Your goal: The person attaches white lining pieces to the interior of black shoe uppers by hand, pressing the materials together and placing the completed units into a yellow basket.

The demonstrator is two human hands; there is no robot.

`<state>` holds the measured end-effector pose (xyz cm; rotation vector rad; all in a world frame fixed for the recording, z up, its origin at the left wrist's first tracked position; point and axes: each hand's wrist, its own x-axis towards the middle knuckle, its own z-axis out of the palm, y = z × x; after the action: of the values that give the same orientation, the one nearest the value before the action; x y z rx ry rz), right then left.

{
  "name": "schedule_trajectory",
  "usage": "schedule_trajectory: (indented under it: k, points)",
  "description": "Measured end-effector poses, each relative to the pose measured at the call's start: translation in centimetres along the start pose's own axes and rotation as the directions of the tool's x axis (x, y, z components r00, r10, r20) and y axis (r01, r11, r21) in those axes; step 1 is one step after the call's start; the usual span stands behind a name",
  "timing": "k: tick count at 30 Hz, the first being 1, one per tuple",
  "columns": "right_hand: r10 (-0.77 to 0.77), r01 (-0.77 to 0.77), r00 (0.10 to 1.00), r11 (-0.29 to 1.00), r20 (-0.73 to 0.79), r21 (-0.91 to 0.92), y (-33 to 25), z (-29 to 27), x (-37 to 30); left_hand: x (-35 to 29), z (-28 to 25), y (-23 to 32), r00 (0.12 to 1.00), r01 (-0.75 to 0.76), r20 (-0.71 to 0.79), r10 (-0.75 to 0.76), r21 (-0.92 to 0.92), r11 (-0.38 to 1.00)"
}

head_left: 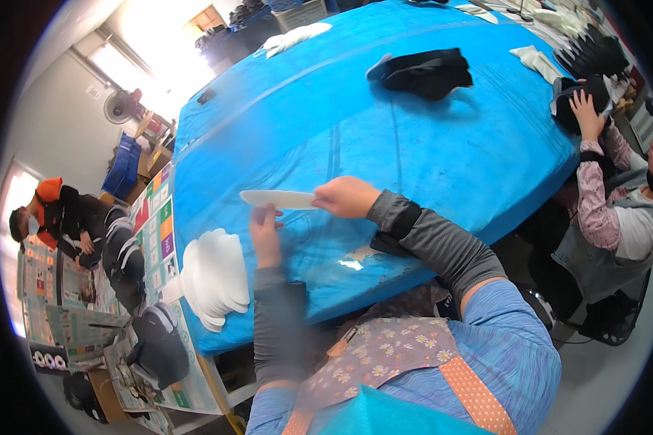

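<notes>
A thin white insole [279,199] lies stretched level between my hands, over the blue-covered table. My right hand [347,197] pinches its right end between thumb and fingers. From below, my left hand [266,226] grips its lower edge near the left end, fingertips closed against it. A fanned pile of white insoles [214,279] rests on the table's left corner, beside my left forearm. Farther off, toward the middle right, a black fabric bundle [424,74] with a grey end sits on the sheet.
Blue sheeting [268,138] covers the large table. At the right, a co-worker's hands [586,116] hold a black item near dark gloves [593,54]. White pieces [297,38] lie at the far edge. Left stand dark grey items [158,344] and another person [65,217].
</notes>
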<state>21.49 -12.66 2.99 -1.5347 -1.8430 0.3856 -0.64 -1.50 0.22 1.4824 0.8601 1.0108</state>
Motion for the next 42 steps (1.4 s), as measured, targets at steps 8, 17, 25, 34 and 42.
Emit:
schedule_trajectory:
  k: [8, 17, 25, 34, 42]
  points:
    - [0.009, 0.016, 0.991, 0.981, -0.130, 0.193, 0.3, 0.1, 0.0, 0.2, -0.1, -0.1, 0.994, -0.025, -0.108, 0.017, -0.074, 0.997]
    - [0.502, 0.256, 0.704, 0.481, -0.502, 0.839, 4.2, -4.4, 1.4, 0.2, -0.1, 0.2, 0.999, 0.015, 0.044, -0.013, -0.045, 0.999]
    - [0.839, 0.107, 0.479, 0.234, -0.256, 0.966, 15.2, -9.5, 2.5, 1.3, -1.1, -1.7, 0.992, 0.003, 0.126, -0.002, 0.000, 1.000]
    - [0.846, -0.334, 0.101, 0.525, -0.524, 0.783, 28.4, -16.9, 4.2, 1.2, 1.2, -1.3, 0.982, 0.004, 0.188, -0.006, 0.013, 1.000]
    - [0.820, -0.186, 0.122, 0.572, -0.559, 0.799, 30.7, -19.1, 1.9, 1.5, 2.6, -1.0, 0.972, -0.055, 0.226, 0.065, -0.051, 0.997]
